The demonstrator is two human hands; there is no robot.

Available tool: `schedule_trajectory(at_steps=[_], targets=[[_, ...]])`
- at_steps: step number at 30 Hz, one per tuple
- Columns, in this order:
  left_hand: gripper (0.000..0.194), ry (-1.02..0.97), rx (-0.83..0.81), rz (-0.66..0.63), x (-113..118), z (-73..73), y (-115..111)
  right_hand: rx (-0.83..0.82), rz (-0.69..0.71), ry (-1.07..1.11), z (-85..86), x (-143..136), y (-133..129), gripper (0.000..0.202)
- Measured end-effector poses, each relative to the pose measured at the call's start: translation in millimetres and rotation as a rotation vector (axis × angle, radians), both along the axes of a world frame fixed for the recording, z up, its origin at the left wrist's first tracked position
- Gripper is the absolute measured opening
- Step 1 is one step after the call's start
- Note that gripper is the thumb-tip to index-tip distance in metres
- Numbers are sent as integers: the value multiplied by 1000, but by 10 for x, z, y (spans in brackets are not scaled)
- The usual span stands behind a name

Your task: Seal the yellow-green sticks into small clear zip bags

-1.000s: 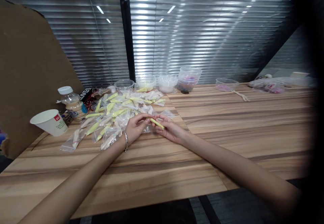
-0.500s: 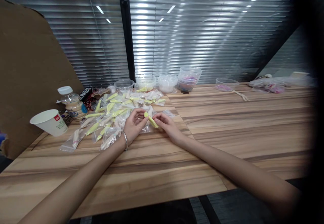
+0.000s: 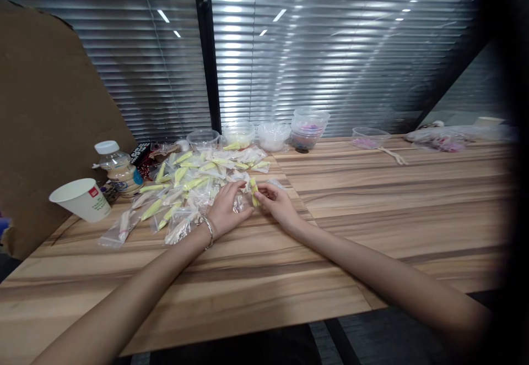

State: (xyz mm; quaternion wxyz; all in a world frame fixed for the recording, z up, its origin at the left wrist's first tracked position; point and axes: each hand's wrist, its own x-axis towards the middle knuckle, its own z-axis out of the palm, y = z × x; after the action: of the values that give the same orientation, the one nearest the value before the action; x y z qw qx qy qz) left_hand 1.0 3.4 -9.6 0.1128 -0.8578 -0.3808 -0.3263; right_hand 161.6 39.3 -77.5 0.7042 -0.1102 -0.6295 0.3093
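Between the thumb and fingers of my right hand (image 3: 276,204) is a short, soft-looking yellow strip (image 3: 253,191), held nearly upright. Just to its left my left hand (image 3: 229,205), a silver bracelet on the wrist, is open, thumb and fingers spread apart beside the strip. Under and behind this hand lies a pile of clear plastic bags (image 3: 182,222). Many of the bags hold yellow strips (image 3: 194,182) like the one in my fingers, others pale ones (image 3: 124,224).
At the left stand a paper cup (image 3: 80,200) and a bottle with a white cap (image 3: 118,169), beside a cardboard panel (image 3: 41,106). Clear plastic tubs (image 3: 309,125) line the back edge. A shallow tub (image 3: 370,136), pale strips (image 3: 392,156) and a plastic bag (image 3: 446,138) lie back right.
My left hand has let go of the yellow strip and spread its fingers. The strip, now only in my right hand, has turned from slanted to nearly upright.
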Motion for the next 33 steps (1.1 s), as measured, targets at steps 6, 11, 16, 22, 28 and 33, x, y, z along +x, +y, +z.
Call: schedule_trajectory(at_steps=[6,11,16,22,28,33], targets=[[65,190,56,188,-70,-73,88,-104,123,146,-11,9,57,28],[63,183,74,173,-108,-99,151,-175,141,109,8,33,20,33],[67,125,43,142,-60,-52,74,-155,139,115,18,27,1,23],[77,149,16,167,-15,-31,-6,-167,177,120,4,7,-4,25],[74,192,26,154,-38,-81,32,-233,187,115,27,-11,-46,31],[63,210,33,180,-64,-87,44,-249,168,85,34,-7,-59,31]])
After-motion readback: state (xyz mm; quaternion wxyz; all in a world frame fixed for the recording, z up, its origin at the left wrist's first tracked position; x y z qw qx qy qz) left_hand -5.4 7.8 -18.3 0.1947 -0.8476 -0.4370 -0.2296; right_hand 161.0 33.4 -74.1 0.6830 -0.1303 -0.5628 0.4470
